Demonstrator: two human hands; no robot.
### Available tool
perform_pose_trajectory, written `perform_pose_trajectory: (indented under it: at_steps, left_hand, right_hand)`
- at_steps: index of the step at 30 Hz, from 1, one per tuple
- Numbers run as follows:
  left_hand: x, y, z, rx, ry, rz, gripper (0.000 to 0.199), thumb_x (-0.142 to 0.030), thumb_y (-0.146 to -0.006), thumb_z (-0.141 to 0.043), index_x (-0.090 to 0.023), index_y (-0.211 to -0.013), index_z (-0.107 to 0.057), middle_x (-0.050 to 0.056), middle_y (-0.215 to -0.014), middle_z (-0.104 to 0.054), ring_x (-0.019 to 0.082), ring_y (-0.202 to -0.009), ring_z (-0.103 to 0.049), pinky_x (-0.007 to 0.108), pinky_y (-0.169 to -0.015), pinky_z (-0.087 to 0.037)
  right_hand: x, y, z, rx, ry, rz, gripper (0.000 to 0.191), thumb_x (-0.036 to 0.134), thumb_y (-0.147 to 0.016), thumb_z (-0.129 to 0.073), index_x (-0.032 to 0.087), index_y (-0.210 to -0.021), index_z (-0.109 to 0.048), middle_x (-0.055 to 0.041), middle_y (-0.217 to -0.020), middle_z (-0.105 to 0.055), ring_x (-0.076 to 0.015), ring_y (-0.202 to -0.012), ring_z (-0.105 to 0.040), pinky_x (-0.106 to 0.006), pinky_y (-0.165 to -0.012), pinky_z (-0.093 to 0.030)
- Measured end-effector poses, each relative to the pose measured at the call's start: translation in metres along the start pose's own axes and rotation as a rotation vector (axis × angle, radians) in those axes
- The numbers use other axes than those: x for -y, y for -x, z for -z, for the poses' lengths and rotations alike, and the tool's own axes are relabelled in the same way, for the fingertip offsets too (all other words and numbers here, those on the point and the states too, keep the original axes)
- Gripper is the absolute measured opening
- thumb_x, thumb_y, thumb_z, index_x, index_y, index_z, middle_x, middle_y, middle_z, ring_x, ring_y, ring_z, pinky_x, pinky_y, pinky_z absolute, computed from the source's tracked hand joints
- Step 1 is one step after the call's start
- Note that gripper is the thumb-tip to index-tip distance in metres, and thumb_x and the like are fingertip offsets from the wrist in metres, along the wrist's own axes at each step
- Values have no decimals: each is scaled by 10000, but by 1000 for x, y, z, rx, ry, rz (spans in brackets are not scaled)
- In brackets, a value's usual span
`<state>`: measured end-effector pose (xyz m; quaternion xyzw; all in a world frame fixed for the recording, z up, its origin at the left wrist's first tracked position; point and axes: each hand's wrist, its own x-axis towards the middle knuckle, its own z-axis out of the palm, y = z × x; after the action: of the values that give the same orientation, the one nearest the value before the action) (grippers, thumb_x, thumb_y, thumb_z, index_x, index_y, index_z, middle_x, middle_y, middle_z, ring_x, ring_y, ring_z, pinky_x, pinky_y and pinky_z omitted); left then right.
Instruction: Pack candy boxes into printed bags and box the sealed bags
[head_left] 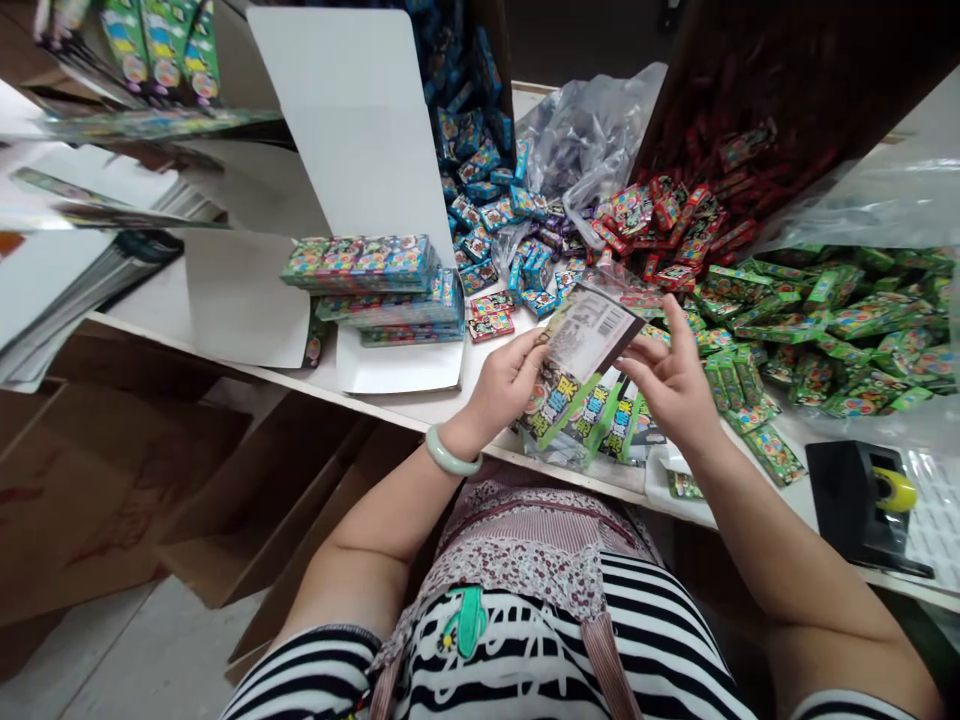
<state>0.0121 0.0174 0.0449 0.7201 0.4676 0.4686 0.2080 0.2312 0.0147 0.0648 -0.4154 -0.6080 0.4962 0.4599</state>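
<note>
while the left hand (510, 385) pinches a flat, rectangular packet (586, 330) left of the tape dispenser (847, 500), i can't tell whether the right hand (670, 385) grips it.

Green-edged packets (592, 412) show “果” (held packet (576, 335): print unreadable).

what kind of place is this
Probably a packing workshop: loose piles of small green boxes and small blue boxes lie on a bench, with a tape dispenser at its right end and open cardboard cartons below.
</note>
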Motion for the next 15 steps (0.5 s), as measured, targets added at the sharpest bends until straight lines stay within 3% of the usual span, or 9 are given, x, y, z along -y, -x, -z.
perform_pose_trajectory:
  at_steps: [3, 6, 8, 10, 12, 15]
  left_hand:
    - [0, 5, -8, -49, 119, 83, 330, -352, -972, -507, -155, -1190, -657, 98, -1149, -731, 198, -1052, -682, 343, -944, -548]
    - [-1, 9, -14, -52, 278, 197, 356, -418, -935, -571, -161, -1156, -679, 93, -1126, -738, 215, -1065, -674, 365, -964, -540]
    - [-1, 10, -19, -11, 514, 347, 393, -479, -907, -599, -158, -1113, -691, 85, -1075, -749, 220, -1051, -682, 371, -943, -554]
    - [1, 10, -26, 9, 768, 490, 425, -515, -862, -641, -148, -1071, -690, 85, -1033, -755, 222, -1025, -696, 371, -905, -572]
    - [5, 10, -31, -58, 917, 572, 428, -501, -816, -694, -147, -1056, -676, 84, -1033, -755, 219, -1016, -703, 363, -883, -578]
    - [10, 13, -32, -173, 950, 602, 436, -486, -799, -722, -157, -1077, -652, 77, -1053, -752, 206, -1012, -706, 333, -860, -580]
  right_hand:
    - [-6, 1, -6, 65, -80, -54, 949, 539, -751, -767, 369, -1522, -241, -69, -1340, -624, -251, -1263, -578, -427, -997, -523]
    - [-13, 2, -13, 156, -83, -142, 571, 536, -727, -774, 270, -1199, -593, -53, -1059, -710, -229, -1023, -664, -379, -896, -550]
    - [-17, 2, -17, 98, -70, -183, 380, 531, -743, -750, 238, -953, -631, -7, -803, -673, -177, -778, -644, -333, -767, -549]
    - [-19, 4, -20, 37, -83, -207, 343, 526, -755, -731, 232, -880, -607, 26, -705, -617, -138, -661, -580, -293, -663, -518]
    - [-21, 7, -23, 84, -112, -242, 366, 521, -729, -750, 230, -893, -598, 31, -721, -622, -127, -651, -566, -273, -619, -497]
    - [-25, 15, -24, 226, -101, -327, 400, 522, -665, -795, 225, -827, -582, 31, -710, -632, -124, -630, -562, -264, -578, -477]
